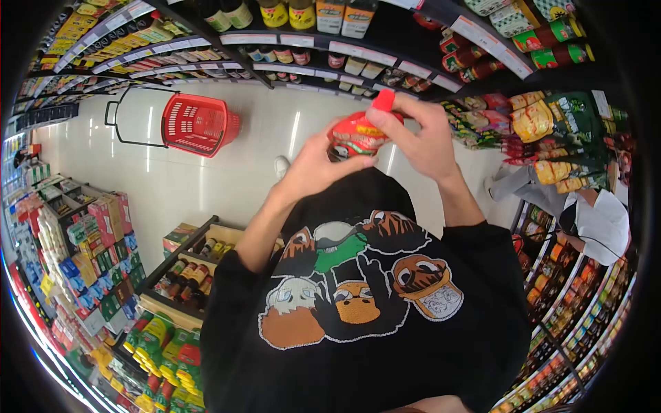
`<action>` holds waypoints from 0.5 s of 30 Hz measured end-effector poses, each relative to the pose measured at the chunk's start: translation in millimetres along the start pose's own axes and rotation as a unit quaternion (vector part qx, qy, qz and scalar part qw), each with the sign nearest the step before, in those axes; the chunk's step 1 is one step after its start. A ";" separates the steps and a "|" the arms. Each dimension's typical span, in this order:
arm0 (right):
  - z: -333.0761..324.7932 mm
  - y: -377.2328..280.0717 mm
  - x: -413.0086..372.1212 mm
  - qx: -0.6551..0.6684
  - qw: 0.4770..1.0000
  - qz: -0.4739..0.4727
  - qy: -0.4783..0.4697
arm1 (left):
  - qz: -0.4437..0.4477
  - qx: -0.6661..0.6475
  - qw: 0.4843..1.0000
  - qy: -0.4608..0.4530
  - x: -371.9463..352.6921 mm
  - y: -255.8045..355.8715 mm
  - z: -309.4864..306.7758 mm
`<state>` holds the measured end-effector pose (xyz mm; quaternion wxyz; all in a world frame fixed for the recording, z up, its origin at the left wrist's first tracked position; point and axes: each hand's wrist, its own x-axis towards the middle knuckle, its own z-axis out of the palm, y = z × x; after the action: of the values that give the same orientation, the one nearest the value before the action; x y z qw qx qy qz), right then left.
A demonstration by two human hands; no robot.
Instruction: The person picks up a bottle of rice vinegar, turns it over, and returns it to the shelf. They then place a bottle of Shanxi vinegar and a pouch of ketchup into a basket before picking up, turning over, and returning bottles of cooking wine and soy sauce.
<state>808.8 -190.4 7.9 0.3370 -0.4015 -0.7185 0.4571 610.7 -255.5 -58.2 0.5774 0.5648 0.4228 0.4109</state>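
Note:
A red sauce bottle with a printed label and a red cap is held up in front of my chest, tilted. My left hand wraps round its lower body from the left, thumb along the near side. At the top right, my right hand grips the bottle near its red cap, with thumb and fingers pressed around it. The cap sticks up between the fingers. Part of the label is covered by both hands, and its text is too small to read.
A red shopping basket with a black handle stands on the pale floor ahead left. Shelves of bottles run along the far side. Hanging pouches and a person in a white top are at right. Bottle crates stand left.

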 end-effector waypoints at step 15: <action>-108.4 76.0 -38.1 -0.163 0.986 -0.035 0.005 | -0.028 0.111 0.993 -0.004 94.5 -107.6 87.1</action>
<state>938.8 -162.6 -28.6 0.2865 -0.4282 -0.7954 0.3194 722.1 -194.6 -167.6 0.5242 0.6149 0.4791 0.3429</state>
